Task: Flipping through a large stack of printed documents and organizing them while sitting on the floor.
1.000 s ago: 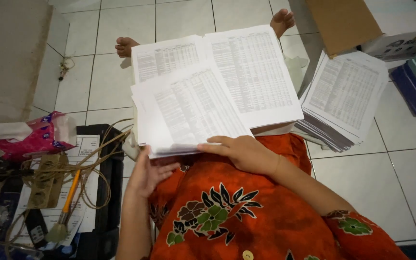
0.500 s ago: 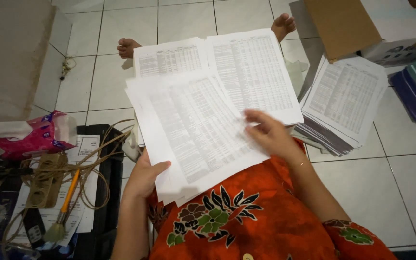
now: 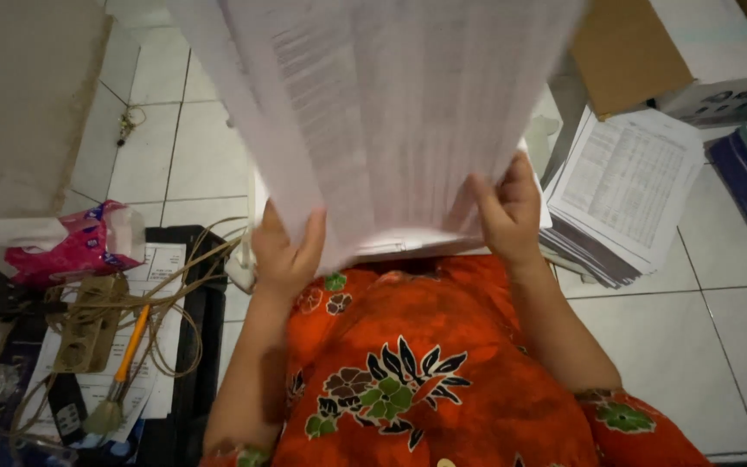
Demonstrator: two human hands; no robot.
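1. The sheaf of printed sheets [image 3: 391, 112] is now raised upright toward the camera, filling the top middle of the view; 0.5 s ago it lay flatter over the lap, tilted, with only the left hand under its lower corner.
2. The left hand [image 3: 289, 251] grips the sheaf's lower left edge, thumb in front and fingers curled behind the paper, so it is closed on the sheets.
3. The right hand [image 3: 503, 207] has come off the page surface, where it hovered with spread fingers 0.5 s ago, and now pinches the lower right edge, also closed on the paper.
4. With both hands on the bottom corners and the sheets standing on end, this looks to me like squaring the sheaf, though the print is blurred by motion.
5. The 2 pages that lay open on the legs are now hidden behind the raised sheets.
6. To the right, the stack of printed pages [image 3: 624, 190] on the tiled floor [image 3: 693, 346] sits as it did, beside the cardboard box [image 3: 624, 52].
7. At the left, the black crate [image 3: 196, 363] with cables and the orange-handled brush [image 3: 123, 363] is unchanged.
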